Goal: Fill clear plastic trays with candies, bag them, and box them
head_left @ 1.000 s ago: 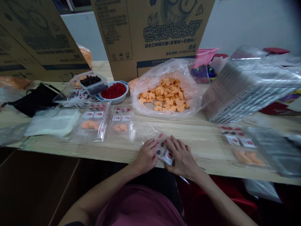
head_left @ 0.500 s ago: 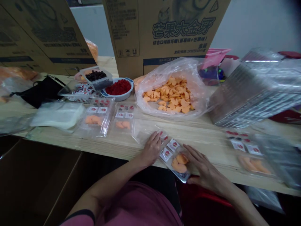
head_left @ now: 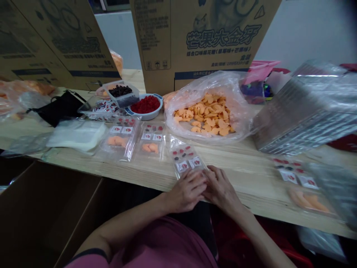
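A clear plastic candy tray in a clear bag lies at the table's near edge. Red and dark pieces and two small printed packets show in its far part. My left hand is closed over the near end, with its fingers bent. Right beside it, my right hand is closed on the same end, its fingertips meeting the left ones. Between them the hands cover the tray's near part, so what lies there is hidden.
Filled trays lie left and right. Behind are a bag of orange pieces, a red-filled bowl, a dark-filled tub, stacked clear trays and cardboard boxes. Clear bags lie left.
The tray has turned straighter and slid slightly left. My left hand moved down from its far end to its near end; my right hand came in from the side to meet it.
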`<act>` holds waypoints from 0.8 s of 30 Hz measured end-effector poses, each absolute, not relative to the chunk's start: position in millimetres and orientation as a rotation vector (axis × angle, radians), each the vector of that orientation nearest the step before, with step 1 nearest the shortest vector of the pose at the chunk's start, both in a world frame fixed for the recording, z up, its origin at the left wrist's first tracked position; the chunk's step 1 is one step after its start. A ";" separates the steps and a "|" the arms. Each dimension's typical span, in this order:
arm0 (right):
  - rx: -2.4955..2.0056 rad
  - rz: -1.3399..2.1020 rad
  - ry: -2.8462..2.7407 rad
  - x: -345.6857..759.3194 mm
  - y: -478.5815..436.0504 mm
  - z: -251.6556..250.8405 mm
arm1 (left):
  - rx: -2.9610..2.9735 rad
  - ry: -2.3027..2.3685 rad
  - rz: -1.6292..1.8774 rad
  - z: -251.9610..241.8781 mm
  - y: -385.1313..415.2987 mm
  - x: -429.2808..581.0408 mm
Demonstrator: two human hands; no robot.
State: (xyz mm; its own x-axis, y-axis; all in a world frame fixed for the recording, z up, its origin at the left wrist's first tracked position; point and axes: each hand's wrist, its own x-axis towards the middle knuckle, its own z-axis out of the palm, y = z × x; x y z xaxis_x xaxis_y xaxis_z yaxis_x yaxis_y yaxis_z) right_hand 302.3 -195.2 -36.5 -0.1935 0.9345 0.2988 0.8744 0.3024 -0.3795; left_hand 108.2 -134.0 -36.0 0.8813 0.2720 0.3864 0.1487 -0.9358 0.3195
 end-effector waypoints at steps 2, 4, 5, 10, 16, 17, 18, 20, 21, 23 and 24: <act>-1.561 0.269 -2.130 301.6 -193.3 -34.4 | 2.783 0.487 0.602 -39.1 -131.2 99.1; -1.539 0.342 -2.142 301.5 -192.1 -33.3 | 2.799 0.560 0.562 -44.7 -130.1 91.5; -1.530 0.356 -2.143 301.4 -191.6 -33.0 | 2.806 0.576 0.566 -47.4 -130.1 88.9; -1.507 0.371 -2.086 299.0 -190.3 -35.1 | 2.783 0.566 0.650 -47.6 -131.1 86.5; -1.520 0.430 -1.989 289.6 -192.2 -40.8 | 2.781 0.577 0.548 -38.6 -126.6 88.5; -1.520 0.434 -1.975 287.5 -193.0 -41.7 | 2.791 0.587 0.545 -38.6 -126.0 87.7; -1.517 0.433 -1.960 285.4 -193.9 -42.5 | 2.797 0.600 0.550 -39.0 -125.5 86.5; -1.522 0.428 -1.941 281.9 -195.7 -44.1 | 2.793 0.640 0.571 -40.2 -125.2 83.4; -1.533 0.408 -1.929 280.7 -196.3 -45.0 | 2.787 0.660 0.578 -41.0 -125.3 81.8; -1.559 0.330 -1.910 279.6 -195.7 -47.9 | 2.773 0.732 0.587 -43.7 -126.0 79.2; -1.563 0.289 -1.912 279.9 -194.5 -50.2 | 2.769 0.790 0.599 -45.8 -126.3 78.4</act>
State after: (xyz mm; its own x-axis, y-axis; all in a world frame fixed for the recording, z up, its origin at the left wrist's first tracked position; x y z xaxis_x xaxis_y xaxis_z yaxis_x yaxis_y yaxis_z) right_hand 279.9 -194.5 -50.2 -0.0846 0.9376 0.3373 0.7960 0.2672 -0.5431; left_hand 78.4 -126.3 -45.8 0.7751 0.5410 0.3265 0.4598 -0.8373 0.2959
